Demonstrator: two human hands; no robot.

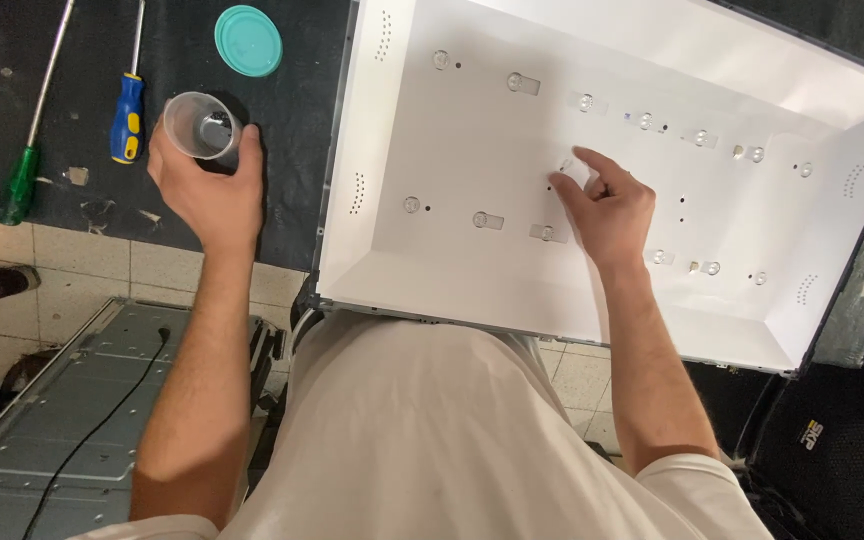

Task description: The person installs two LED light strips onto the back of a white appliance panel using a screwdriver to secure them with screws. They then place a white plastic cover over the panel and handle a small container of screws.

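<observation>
My left hand (202, 185) holds a small clear plastic cup (200, 125) over the dark work mat (292, 120), left of the panel. My right hand (602, 205) rests inside a large white tray-like display back panel (492, 280), fingertips pinching a small clear lens piece (570, 166). Rows of small round lenses on strips (488, 220) run across the white panel, one row above my right hand and one beside it.
A teal round lid (248, 40) lies on the mat. A blue-and-yellow screwdriver (128, 115) and a green-handled screwdriver (20, 180) lie at left. A grey metal chassis (82, 400) with a black cable sits on the tiled floor below.
</observation>
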